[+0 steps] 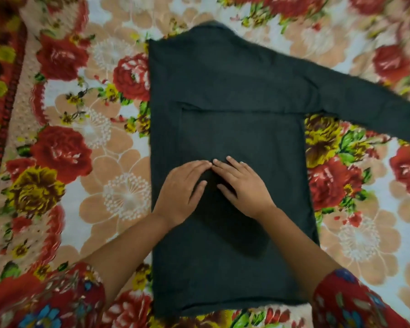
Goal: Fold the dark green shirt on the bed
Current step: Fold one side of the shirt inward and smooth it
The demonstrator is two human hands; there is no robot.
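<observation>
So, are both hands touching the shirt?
Touching. The head view shows the left hand and right hand lying flat on the shirt, with no gap under either palm.

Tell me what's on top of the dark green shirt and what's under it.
The left hand and right hand rest flat on the dark green shirt. Under it is the floral bedsheet, seen only around its edges; the rest is covered.

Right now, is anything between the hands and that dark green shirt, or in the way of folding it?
Nothing visible. The left hand and right hand rest flat on the dark green cloth shirt, and its outstretched sleeve lies unobstructed on the floral bedspread.
</observation>
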